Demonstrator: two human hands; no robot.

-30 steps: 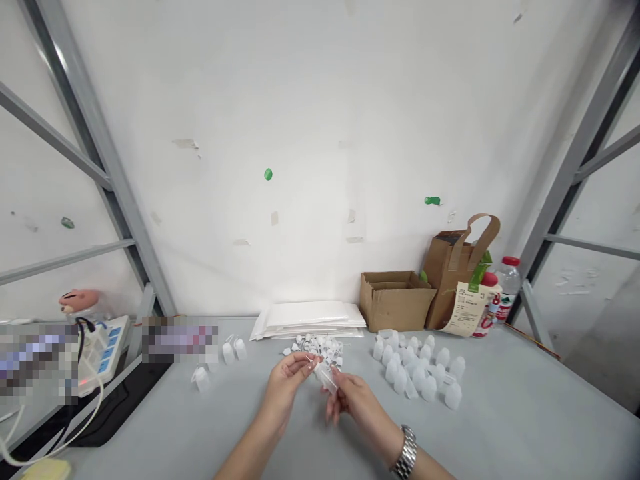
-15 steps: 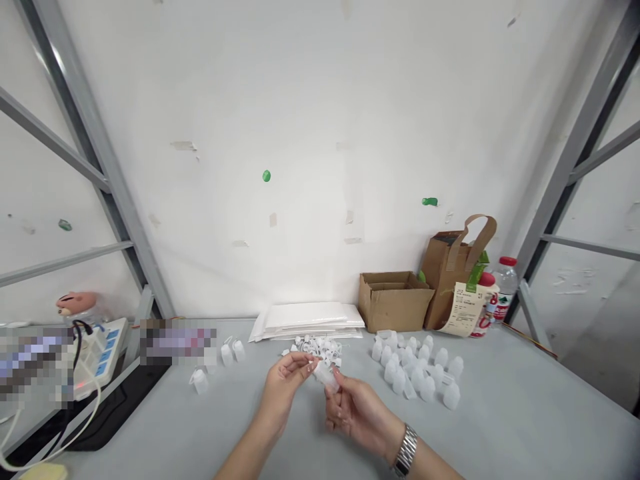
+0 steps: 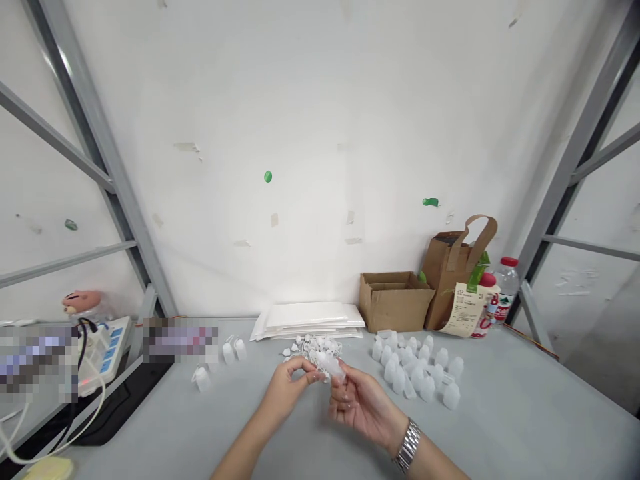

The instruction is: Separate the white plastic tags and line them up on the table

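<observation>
Between my hands is a small translucent white bottle, tilted, with its lower end gripped by the fingers of my right hand. My left hand is at the bottle's left end, thumb and forefinger pinched on something too small to make out. Just behind lies a pile of small white looped caps. To the right stand and lie several translucent bottles without caps. On the left are several capped bottles with loops.
White flat envelopes lie by the wall. An open cardboard box, a brown paper bag and a red-capped bottle stand back right. A power strip with cables and a black mat are at left.
My right hand has moved slightly up and right with the bottle. The fingers of my left hand have shifted a little lower and now sit slightly apart from the bottle's body.
</observation>
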